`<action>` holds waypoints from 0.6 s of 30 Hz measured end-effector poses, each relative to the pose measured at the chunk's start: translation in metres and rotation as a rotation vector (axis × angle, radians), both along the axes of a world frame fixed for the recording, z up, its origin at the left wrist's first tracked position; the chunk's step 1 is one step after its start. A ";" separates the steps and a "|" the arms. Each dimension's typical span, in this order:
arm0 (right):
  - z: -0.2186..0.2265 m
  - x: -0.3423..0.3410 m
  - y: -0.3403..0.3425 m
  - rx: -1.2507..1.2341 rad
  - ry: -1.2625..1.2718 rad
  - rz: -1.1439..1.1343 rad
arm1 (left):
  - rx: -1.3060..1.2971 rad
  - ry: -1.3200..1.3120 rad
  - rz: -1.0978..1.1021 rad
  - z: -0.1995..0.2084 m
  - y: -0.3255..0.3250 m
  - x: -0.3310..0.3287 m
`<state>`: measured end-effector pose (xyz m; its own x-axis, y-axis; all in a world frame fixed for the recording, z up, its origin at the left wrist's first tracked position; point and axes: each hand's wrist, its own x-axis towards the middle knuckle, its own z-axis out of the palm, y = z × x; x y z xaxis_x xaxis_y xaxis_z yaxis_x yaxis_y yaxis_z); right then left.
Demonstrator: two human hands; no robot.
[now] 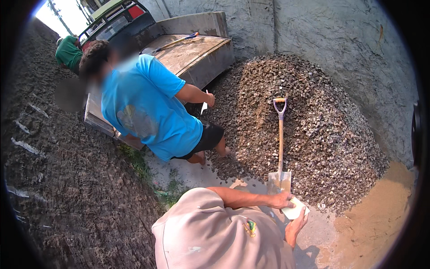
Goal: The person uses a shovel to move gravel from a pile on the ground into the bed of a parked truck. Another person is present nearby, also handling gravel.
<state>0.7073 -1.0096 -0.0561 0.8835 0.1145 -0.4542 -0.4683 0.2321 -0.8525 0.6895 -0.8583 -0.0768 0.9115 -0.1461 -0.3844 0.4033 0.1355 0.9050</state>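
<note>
In front of my beige shirt, both hands hold a small pale-yellow piece of paper (pixel 293 210). My left hand (pixel 282 200) is closed on its upper left side, fingers on the surface. Below it, my right hand (pixel 295 226) grips the lower right edge, thumb on top. Just beyond the paper, a shovel (pixel 281 143) leans on a gravel pile (pixel 309 116), blade down and handle up. A person in a blue T-shirt (pixel 143 103) stands to the left by the gravel, holding a thin white piece (pixel 204 106), perhaps paper.
Behind that person is a flatbed truck (pixel 201 62) with another shovel (pixel 177 42) on its bed. Someone in green (pixel 68 51) is at its far side. A grey wall (pixel 331 31) backs the gravel. Sand (pixel 380 219) spreads at right; a rough dark slope (pixel 76 179) rises at left.
</note>
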 end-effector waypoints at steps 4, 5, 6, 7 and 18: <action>-0.011 0.055 -0.028 0.043 -0.096 0.313 | 0.065 -0.102 0.288 0.009 -0.021 0.017; -0.009 0.064 -0.031 0.086 -0.078 0.414 | 0.051 -0.107 0.296 0.013 -0.020 0.017; -0.003 0.072 -0.036 0.118 -0.060 0.509 | 0.028 -0.113 0.298 0.016 -0.019 0.016; 0.001 0.077 -0.040 0.150 -0.041 0.601 | 0.004 -0.119 0.298 0.017 -0.019 0.014; 0.024 0.067 0.000 0.164 -0.075 0.876 | -0.270 -0.135 0.472 0.036 0.007 -0.051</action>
<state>0.7741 -1.0095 -0.0325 0.4758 0.8202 -0.3177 -0.4792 -0.0612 -0.8756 0.6384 -0.8514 -0.0411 0.9404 0.2131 -0.2649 0.1252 0.5074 0.8526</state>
